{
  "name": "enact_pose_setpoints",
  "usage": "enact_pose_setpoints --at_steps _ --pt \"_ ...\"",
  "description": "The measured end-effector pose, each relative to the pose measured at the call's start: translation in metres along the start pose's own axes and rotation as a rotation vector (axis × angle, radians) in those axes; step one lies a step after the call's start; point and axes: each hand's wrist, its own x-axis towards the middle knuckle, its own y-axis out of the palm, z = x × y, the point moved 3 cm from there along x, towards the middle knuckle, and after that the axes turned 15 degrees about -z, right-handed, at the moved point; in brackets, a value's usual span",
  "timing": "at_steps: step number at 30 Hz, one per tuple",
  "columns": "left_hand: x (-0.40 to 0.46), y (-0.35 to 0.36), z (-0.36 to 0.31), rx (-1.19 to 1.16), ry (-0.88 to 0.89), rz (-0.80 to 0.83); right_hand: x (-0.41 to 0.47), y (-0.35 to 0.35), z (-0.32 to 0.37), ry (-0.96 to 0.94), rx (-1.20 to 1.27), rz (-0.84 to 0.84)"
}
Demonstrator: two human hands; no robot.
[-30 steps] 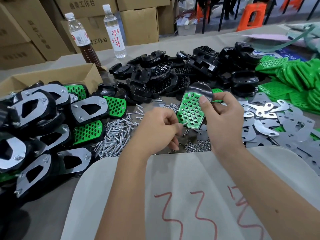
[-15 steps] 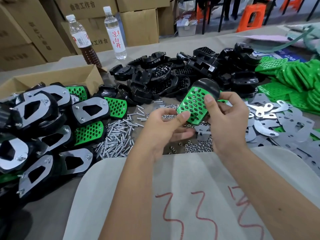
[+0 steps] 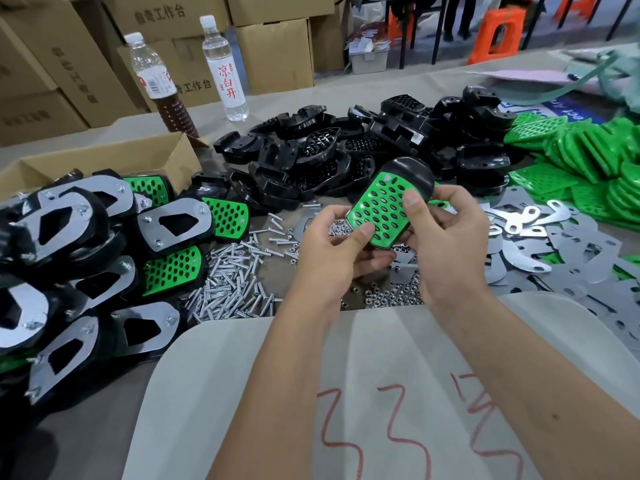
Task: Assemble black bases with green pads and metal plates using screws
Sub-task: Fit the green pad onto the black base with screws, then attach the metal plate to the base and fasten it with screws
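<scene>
A grey table (image 3: 398, 84) stands before stacked cartons (image 3: 273, 53) and orange stools (image 3: 498, 36). An open box (image 3: 104, 164) is at the left; its content is hidden. Both hands hold one base (image 3: 415, 171) with a green pad (image 3: 381, 209) above the screws (image 3: 232, 282) and nuts (image 3: 391, 296). The left hand (image 3: 332, 258) grips its lower end, the right hand (image 3: 446, 244) its side. Its long axis tilts, with the black end pointing up and away to the right.

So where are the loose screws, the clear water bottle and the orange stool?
loose screws (image 3: 230, 285), head view, middle of the pile
clear water bottle (image 3: 227, 77), head view, its label
orange stool (image 3: 497, 36), head view, its front
</scene>
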Motion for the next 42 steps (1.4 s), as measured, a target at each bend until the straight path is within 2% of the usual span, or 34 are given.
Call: enact_pose_setpoints --at_steps 3,5,8,9,10,12,13,15,17,19,21,23,26,29,31,33,35,38,40,42 --pt "0.002 -0.002 -0.003 0.006 0.024 -0.063 -0.002 0.004 0.001 0.007 0.003 0.058" --pt "-0.001 -0.002 -0.004 0.061 0.050 -0.102 -0.003 0.002 0.003 -0.052 -0.033 0.012" --pt "-0.001 -0.001 -0.008 0.401 0.292 -0.248 -0.008 0.000 0.012 -0.322 -0.196 -0.060" --pt "-0.002 0.002 -0.011 0.434 0.353 -0.251 -0.011 0.001 0.016 -0.429 -0.251 -0.066" --pt "-0.005 0.006 -0.014 0.365 0.348 -0.183 -0.016 0.003 0.020 -0.528 -0.306 -0.054" --pt "-0.014 0.020 -0.014 0.114 0.148 0.021 -0.024 0.009 0.025 -0.678 -0.426 0.038" --pt "-0.018 0.024 -0.013 0.052 0.095 0.070 -0.027 0.012 0.025 -0.713 -0.472 0.123" --pt "-0.019 0.026 -0.012 0.030 0.082 0.015 -0.028 0.016 0.027 -0.703 -0.515 0.296" --pt "-0.016 0.019 -0.013 -0.045 0.048 -0.084 -0.023 0.016 0.031 -0.600 -0.515 0.399" --pt "-0.013 0.013 -0.014 -0.110 -0.017 -0.136 -0.016 0.011 0.037 -0.474 -0.497 0.456" --pt "-0.012 0.012 -0.013 -0.081 -0.024 -0.145 -0.009 0.004 0.045 -0.406 -0.471 0.462" --pt "-0.016 0.021 -0.009 -0.039 -0.002 -0.099 0.002 -0.012 0.054 -0.377 -0.482 0.397" --pt "-0.024 0.041 0.000 0.031 -0.019 -0.050 0.026 -0.049 0.070 -0.404 -0.603 0.208" --pt "-0.031 0.064 0.006 0.054 -0.096 0.025 0.058 -0.099 0.088 -0.594 -1.060 -0.058" --pt "-0.034 0.077 0.008 0.084 -0.133 0.060 0.075 -0.130 0.094 -0.476 -1.362 -0.203" --pt "-0.037 0.088 0.011 0.095 -0.164 0.082 0.082 -0.150 0.092 -0.262 -1.527 -0.217" --pt "-0.039 0.096 0.014 0.097 -0.184 0.098 0.084 -0.159 0.090 -0.167 -1.534 -0.171" --pt "-0.038 0.096 0.017 0.107 -0.205 0.107 0.087 -0.161 0.093 -0.168 -1.362 -0.201" --pt "-0.035 0.088 0.014 0.128 -0.195 0.125 0.088 -0.159 0.099 -0.246 -1.202 -0.255" --pt "-0.030 0.078 0.010 0.166 -0.157 0.142 0.089 -0.153 0.107 -0.439 -1.083 -0.313"
